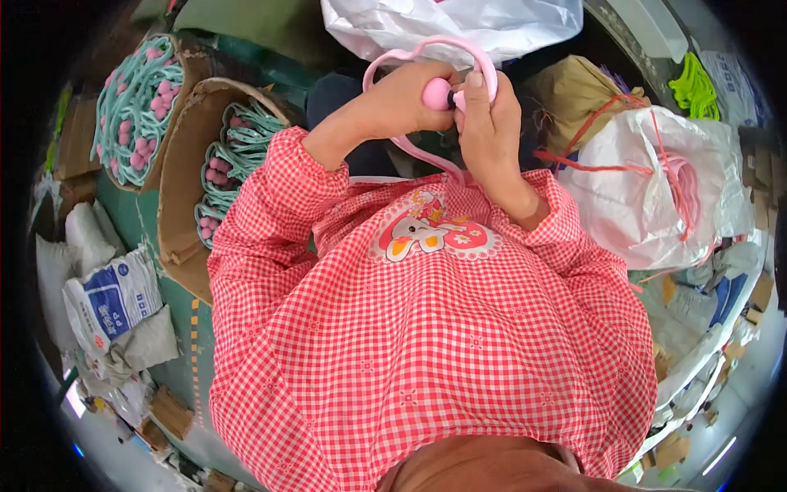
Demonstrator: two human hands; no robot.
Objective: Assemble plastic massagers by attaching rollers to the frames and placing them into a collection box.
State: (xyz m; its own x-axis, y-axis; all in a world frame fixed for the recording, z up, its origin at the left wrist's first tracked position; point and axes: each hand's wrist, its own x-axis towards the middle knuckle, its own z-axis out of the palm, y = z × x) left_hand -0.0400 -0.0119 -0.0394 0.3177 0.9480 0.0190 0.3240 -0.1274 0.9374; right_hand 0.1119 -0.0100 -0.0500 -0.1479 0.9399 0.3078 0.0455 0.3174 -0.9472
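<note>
Both hands are together at the top centre, in front of my chest. My left hand [402,102] is closed around a pink ball [437,93] at the end of a piece that has a short black part [451,100]. Close beside it, my right hand [492,127] pinches a pink end piece against the other side of the black part. A flat pink cord [443,41] loops over the hands, and another length of it [426,154] runs down below them toward my checked smock. My fingers hide part of the join.
At the left, two cardboard boxes [176,205] hold bundled mint cords [135,102] with pink balls. A white sack [615,189] with pink coils and red ties stands at the right. White plastic sheeting [459,29] lies ahead. Bright green cords [695,88] lie at the far right.
</note>
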